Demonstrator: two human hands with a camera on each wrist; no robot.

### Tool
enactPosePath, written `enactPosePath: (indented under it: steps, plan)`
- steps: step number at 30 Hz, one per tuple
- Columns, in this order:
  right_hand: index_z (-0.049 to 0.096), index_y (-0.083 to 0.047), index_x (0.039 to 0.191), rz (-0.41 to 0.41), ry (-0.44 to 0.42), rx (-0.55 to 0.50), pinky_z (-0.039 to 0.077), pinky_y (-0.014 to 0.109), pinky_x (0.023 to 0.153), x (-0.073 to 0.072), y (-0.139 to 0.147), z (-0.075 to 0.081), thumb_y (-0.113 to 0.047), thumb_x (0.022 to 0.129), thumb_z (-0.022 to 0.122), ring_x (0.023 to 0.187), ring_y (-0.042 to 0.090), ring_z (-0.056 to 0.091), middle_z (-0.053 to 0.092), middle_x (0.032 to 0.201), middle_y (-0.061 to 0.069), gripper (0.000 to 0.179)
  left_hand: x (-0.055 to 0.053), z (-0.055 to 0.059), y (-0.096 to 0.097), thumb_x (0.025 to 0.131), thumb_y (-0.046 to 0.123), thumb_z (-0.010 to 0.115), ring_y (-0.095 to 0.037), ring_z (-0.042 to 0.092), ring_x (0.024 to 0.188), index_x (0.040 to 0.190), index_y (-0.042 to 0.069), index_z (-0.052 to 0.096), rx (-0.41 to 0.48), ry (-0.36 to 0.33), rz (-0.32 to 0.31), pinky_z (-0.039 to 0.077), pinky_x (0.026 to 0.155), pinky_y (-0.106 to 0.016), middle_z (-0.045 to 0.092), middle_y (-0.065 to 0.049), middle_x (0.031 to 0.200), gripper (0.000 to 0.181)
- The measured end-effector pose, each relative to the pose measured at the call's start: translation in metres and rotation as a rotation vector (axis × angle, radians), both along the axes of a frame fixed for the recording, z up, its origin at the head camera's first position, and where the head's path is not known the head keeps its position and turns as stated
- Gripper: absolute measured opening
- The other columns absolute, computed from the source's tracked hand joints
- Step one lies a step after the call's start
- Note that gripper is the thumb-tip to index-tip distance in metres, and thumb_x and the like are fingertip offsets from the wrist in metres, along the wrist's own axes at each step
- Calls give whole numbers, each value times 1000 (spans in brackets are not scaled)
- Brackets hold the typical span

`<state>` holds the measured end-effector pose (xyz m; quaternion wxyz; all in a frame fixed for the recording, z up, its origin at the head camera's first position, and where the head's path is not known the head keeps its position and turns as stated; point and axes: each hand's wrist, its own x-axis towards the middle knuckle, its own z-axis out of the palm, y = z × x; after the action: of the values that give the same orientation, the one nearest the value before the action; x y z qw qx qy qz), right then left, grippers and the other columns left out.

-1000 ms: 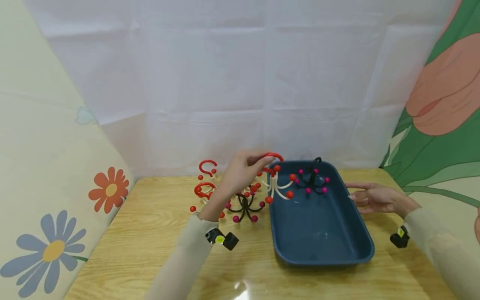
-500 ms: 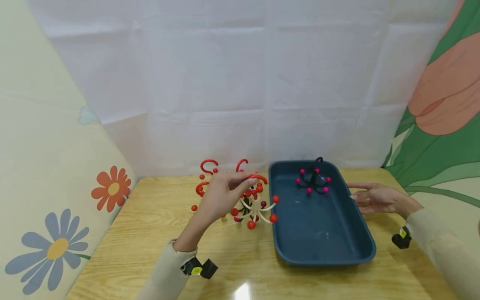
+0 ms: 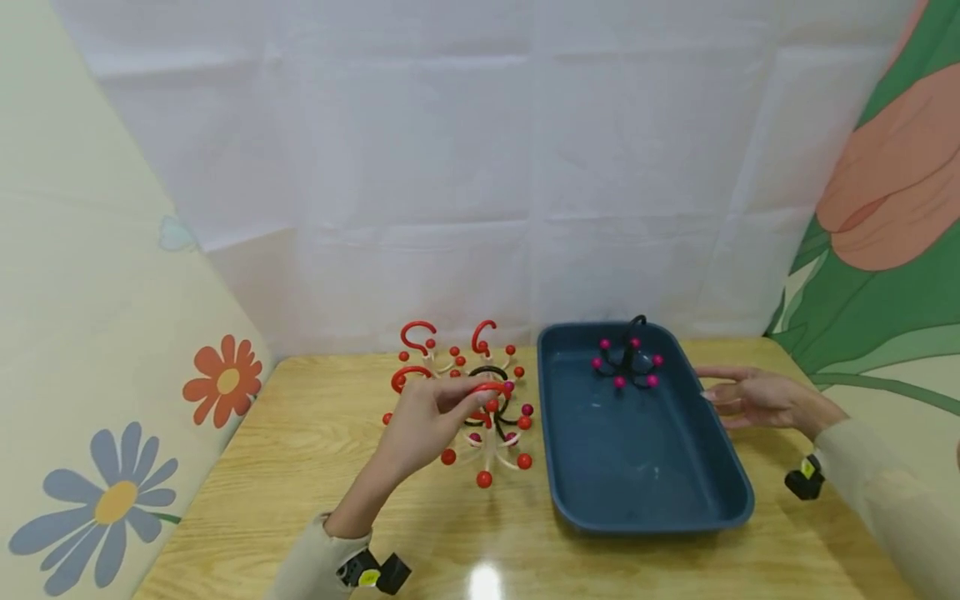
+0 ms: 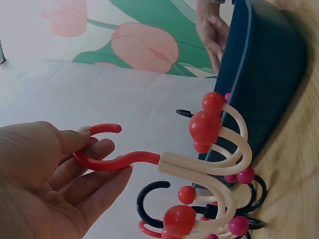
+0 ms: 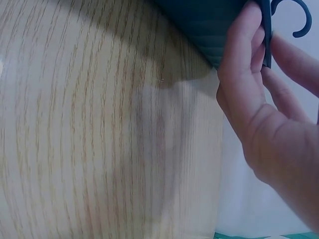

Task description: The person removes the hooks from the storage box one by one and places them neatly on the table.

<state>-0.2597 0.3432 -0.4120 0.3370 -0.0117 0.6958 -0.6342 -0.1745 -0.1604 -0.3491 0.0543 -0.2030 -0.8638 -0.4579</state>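
Observation:
My left hand (image 3: 423, 425) pinches the red curved top of a cream multi-arm hanging hook (image 4: 172, 167) with red ball tips. This hook hangs upright, low over the table, left of the blue tray (image 3: 645, 467). Partly hidden behind it is a black hanging hook (image 3: 489, 371) with magenta balls. My right hand (image 3: 757, 398) holds the tray's right rim; in the right wrist view, the rim (image 5: 267, 35) lies between its fingers and thumb. Inside the tray, at the far end, stands another black hook (image 3: 627, 358) with magenta balls.
More cream hooks with red tops stand behind my left hand: one at the back left (image 3: 417, 333), one at the back middle (image 3: 483, 337), and one nearer (image 3: 405, 375) partly covered by the hand. A white cloth (image 3: 420, 167) hangs behind the wooden table (image 3: 247, 500).
My left hand has carried the cream hook from above the tray's left edge leftward, down and nearer, in front of the black hook. The right hand stays at the tray's rim.

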Motion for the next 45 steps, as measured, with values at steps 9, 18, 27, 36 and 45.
enactPosePath:
  steps: [9, 18, 27, 36, 45]
  plan:
    - [58, -41, 145, -11, -9, -30, 61, 35, 93, -1, 1, 1, -13, 110, 56, 107, 11, 74, 75, 119, -9, 45, 5, -22, 0, 100, 29, 74, 0, 59, 61, 123, 22, 80, -1, -39, 45, 44, 57, -21, 82, -4, 111, 25]
    - [60, -41, 140, -16, -11, -32, 61, 35, 93, 0, 1, -5, -14, 109, 57, 107, 10, 73, 75, 118, -10, 41, 8, -42, 1, 102, 21, 71, -15, 79, 88, 124, 17, 80, 77, -93, 15, 51, 64, -20, 82, -13, 111, 24]
    - [42, -33, 161, -20, 4, 7, 61, 34, 94, 1, 0, -6, -18, 109, 58, 109, 9, 72, 74, 118, -11, 56, 8, -54, 1, 100, 22, 73, -33, 79, 102, 120, 17, 82, 110, -88, 39, 59, 79, -20, 82, -9, 110, 22]
    - [37, -28, 165, -42, -4, 12, 61, 35, 93, 1, -2, -5, -17, 109, 59, 106, 9, 72, 74, 117, -11, 61, 6, -60, -4, 101, 19, 72, -10, 75, 83, 122, 15, 81, 104, -131, 28, 40, 55, -20, 81, -14, 112, 23]
    - [64, -46, 130, -21, -9, -17, 61, 35, 93, 0, 1, -5, -16, 110, 57, 106, 9, 73, 75, 116, -10, 37, 6, -59, -8, 102, 23, 70, -6, 67, 70, 125, 14, 79, 65, -139, -3, 47, 61, -18, 82, -13, 102, 26]
